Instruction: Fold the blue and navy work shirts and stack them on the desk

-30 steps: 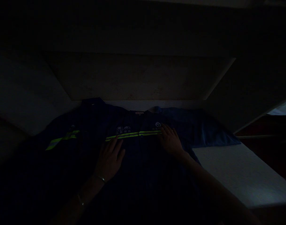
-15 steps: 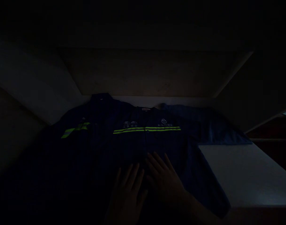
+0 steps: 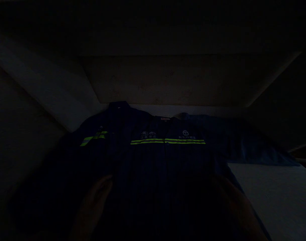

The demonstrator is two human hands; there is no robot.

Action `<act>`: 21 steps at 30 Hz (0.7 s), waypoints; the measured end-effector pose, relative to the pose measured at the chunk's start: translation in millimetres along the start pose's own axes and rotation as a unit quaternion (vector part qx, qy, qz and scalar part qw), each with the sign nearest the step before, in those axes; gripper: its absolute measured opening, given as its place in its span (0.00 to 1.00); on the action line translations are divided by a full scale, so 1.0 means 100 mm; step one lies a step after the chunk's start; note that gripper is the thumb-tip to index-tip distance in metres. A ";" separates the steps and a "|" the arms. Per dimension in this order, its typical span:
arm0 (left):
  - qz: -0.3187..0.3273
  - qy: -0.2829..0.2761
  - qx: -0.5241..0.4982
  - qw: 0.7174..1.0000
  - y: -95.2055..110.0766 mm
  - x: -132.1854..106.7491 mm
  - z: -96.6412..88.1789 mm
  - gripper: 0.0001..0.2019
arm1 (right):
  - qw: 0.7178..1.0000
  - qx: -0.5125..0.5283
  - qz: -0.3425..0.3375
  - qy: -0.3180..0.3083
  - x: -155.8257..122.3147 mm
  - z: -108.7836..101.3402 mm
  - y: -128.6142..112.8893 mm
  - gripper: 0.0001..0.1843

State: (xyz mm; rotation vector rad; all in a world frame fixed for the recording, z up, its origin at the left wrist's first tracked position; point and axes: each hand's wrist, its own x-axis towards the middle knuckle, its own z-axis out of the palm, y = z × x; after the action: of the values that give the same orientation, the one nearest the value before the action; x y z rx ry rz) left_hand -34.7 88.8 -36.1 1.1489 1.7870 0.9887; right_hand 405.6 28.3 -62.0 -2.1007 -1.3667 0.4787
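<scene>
Jacket (image 3: 153,167) lay front up in deep gloom

It was spread on the pale worktop (image 3: 275,187), its front opening (image 3: 166,164) running away from the person towards the neck label (image 3: 165,119) at the far end. A bright stripe (image 3: 185,141) crossed the chest, beyond both hands. The left hand (image 3: 94,201) was over the left part, fingers bent inwards; the right hand (image 3: 234,197) was over the right part, near the side edge. The opening thus lay between them, neither clearly closer to it, while the right was nearer the sleeve (image 3: 258,149) stretched out rightwards. Whether either hand gripped cloth, merely touched it or hung free, I could not tell in such darkness
</scene>
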 end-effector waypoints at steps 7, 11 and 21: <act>-0.134 0.005 -0.284 0.949 0.29 1.07 -0.15 0.06 | 0.997 -0.042 -0.036 0.050 0.13 0.08 0.68 0.23; -0.151 -0.038 -0.117 0.981 0.46 1.45 0.06 0.14 | 0.992 -0.064 -0.103 0.041 0.11 0.14 0.69 0.22; 0.123 -0.170 0.052 0.976 1.04 1.44 0.55 0.35 | 0.993 -0.054 -0.100 0.045 0.13 0.11 0.59 0.21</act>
State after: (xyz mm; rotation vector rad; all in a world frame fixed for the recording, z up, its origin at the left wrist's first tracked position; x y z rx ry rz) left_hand 8.1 264.4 7.3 1.5330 1.4604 0.7828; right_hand 445.9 24.9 -108.6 -2.0160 -1.5593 0.2297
